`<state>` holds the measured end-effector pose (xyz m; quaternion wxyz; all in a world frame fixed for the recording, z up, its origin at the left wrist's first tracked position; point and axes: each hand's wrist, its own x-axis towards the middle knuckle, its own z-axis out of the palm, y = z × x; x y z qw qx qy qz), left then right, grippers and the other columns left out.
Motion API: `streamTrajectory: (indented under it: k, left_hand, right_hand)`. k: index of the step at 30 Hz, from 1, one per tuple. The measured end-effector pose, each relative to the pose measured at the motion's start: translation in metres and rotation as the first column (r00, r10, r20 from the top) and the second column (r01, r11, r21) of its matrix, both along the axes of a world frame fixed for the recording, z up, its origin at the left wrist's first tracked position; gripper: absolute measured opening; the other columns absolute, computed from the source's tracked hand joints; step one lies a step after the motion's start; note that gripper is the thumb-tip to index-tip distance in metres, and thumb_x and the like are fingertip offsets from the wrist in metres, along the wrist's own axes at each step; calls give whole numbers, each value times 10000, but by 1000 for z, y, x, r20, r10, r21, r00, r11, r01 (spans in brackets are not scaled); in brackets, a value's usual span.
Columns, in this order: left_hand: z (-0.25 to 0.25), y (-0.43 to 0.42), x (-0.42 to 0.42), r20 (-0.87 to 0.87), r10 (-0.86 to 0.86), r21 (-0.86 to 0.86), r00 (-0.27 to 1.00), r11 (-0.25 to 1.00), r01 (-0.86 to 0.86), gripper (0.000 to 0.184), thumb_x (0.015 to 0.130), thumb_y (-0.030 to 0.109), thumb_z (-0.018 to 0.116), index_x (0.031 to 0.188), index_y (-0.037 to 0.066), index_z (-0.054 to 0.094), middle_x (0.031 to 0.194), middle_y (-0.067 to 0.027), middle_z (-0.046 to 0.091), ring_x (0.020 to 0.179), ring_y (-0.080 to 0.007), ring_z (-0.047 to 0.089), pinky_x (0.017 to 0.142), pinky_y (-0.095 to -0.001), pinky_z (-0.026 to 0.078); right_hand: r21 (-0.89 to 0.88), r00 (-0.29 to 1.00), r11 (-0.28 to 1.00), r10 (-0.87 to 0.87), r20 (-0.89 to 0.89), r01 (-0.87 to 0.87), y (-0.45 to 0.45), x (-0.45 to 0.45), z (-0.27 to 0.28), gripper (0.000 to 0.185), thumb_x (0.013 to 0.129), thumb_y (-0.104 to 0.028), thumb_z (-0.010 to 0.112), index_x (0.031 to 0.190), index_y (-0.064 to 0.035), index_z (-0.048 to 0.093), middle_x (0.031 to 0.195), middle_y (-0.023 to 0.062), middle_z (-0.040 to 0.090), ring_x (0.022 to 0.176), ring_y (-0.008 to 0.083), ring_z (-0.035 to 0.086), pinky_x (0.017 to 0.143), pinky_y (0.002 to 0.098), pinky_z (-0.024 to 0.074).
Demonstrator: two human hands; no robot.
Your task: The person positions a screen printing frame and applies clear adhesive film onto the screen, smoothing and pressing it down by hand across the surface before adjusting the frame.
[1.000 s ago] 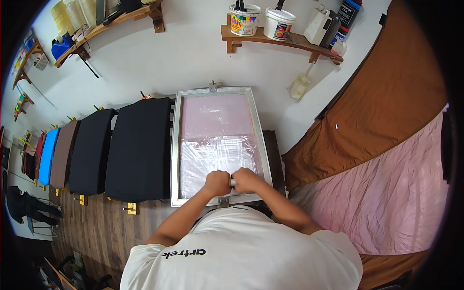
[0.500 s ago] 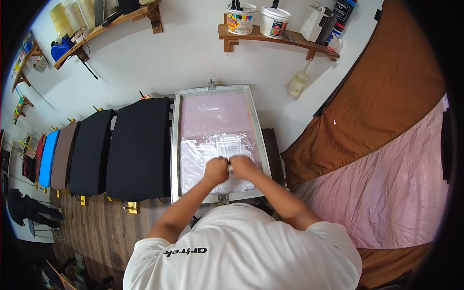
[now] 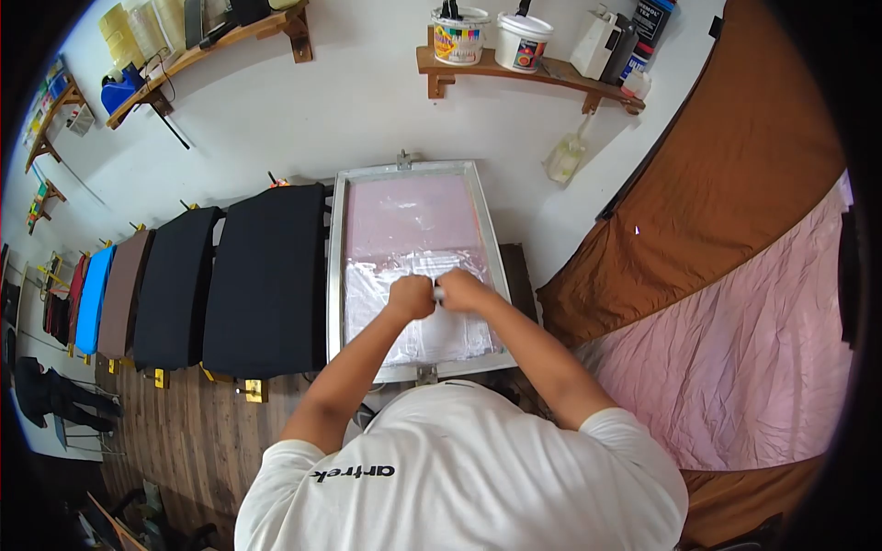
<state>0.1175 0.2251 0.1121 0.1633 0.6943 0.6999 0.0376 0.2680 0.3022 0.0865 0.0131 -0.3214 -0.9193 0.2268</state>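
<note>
Over a framed printing screen (image 3: 337, 275), my left hand (image 3: 412, 297) and my right hand (image 3: 462, 291) are side by side, both closed. A small pale grey piece (image 3: 438, 294) shows between them, mostly covered by the fingers, so I cannot make out its kind. The screen's far half is pinkish mesh (image 3: 404, 209). Wrinkled, shiny clear film (image 3: 367, 285) lies across the near half, below and around my hands. A metal clamp (image 3: 404, 160) sits at the far edge of the frame, with another at the near edge.
Black covered boards (image 3: 262, 285) stand left of the screen, followed by brown and blue ones (image 3: 94, 298). A shelf (image 3: 514, 75) with tubs and bottles hangs ahead. Brown and pink cloth (image 3: 726, 358) drapes at right. Another person (image 3: 64, 395) is far left.
Both hands have moved slightly forward, away from my body, over the film, still close together and closed. The screen keeps its place apart from a small shift of the view.
</note>
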Motion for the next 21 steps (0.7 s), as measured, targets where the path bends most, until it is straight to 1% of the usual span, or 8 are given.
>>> streamTrajectory:
  k: [2,5,6,10,13,16,19,21]
  left_hand:
    - [-5,5,-1,6,46,-18,999,999,-46,205,730,210,693,853,55,749,913,-191,737,881,-347,728,795,-449,587]
    - [-2,-6,-1,22,8,-80,1000,997,-6,217,717,224,696,845,57,749,904,-200,735,876,-346,729,795,-447,589]
    - [-3,-14,1,6,-46,-92,999,995,47,231,702,234,698,856,71,752,900,-195,737,871,-350,729,790,-446,590]
    - [-8,-67,20,69,-85,-32,994,996,88,180,678,234,702,767,85,747,782,-182,724,768,-358,727,729,-451,595]
    - [-6,-81,25,79,-92,-57,993,994,96,181,686,237,702,769,82,747,799,-186,725,782,-360,726,734,-447,592]
    - [-7,-74,19,124,-80,-163,989,981,100,374,695,427,784,834,80,763,840,-180,730,810,-367,715,757,-457,578]
    - [6,-47,11,121,-98,-219,988,968,123,375,708,420,781,886,91,771,904,-186,739,874,-361,721,786,-456,581]
    - [16,-34,10,93,-15,-148,996,989,29,257,730,312,725,866,97,763,934,-162,745,919,-332,723,801,-440,583]
  right_hand:
    - [26,997,999,39,62,-41,5,-7,7,194,680,-139,699,825,-17,743,885,236,716,858,404,707,788,474,578]
    - [-32,988,994,104,118,-101,-9,-3,18,202,670,-144,709,826,-19,745,892,243,716,853,408,705,792,474,579]
    - [-54,993,996,77,85,-73,-19,3,14,191,648,-136,699,797,-23,738,818,246,699,807,421,694,765,481,571]
    - [-74,985,990,128,116,-120,-68,26,17,191,630,-126,692,781,-16,733,820,252,700,813,428,692,781,486,569]
    - [-154,982,986,88,165,-63,-89,34,25,234,627,-128,702,818,6,730,836,262,700,826,423,694,803,476,564]
    - [-216,985,973,116,128,-87,-77,34,25,254,635,-149,722,831,11,732,837,265,699,829,420,696,802,467,564]
    - [-219,976,959,204,81,-182,-46,24,25,282,660,-199,747,867,-6,743,858,252,705,847,416,697,796,459,564]
    - [-104,994,990,103,45,-98,-32,17,23,251,669,-165,735,870,-16,734,878,244,706,859,417,691,795,468,560]
